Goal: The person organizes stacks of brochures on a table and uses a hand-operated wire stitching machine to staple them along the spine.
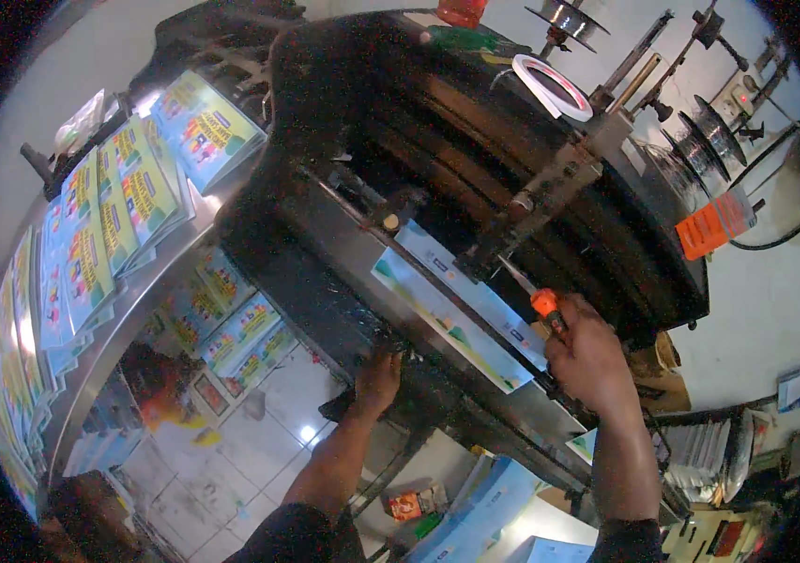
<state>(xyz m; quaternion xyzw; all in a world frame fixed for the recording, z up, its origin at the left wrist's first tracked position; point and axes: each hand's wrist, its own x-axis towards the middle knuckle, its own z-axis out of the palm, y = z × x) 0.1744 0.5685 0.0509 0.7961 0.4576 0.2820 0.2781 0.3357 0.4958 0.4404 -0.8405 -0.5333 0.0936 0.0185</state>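
Observation:
My right hand (590, 355) is wrapped around the orange handle of a screwdriver (544, 302). Its metal shaft points up and left, with the tip close to the stitching head (540, 202) of a large dark machine. Below that head, a printed light-blue sheet (451, 310) lies on the metal ledge, crossed by a thin dark bar (456, 298). At the machine's lower front edge my left hand (378, 383) has its fingers curled against a dark part; what they grip is hidden.
Stacks of printed booklets (104, 211) cover the curved metal table at left. Wire spools (700, 141) and a white tape roll (552, 89) are at upper right. An orange tag (714, 225) hangs beside the machine. More printed sheets (480, 516) lie below, above the tiled floor (259, 450).

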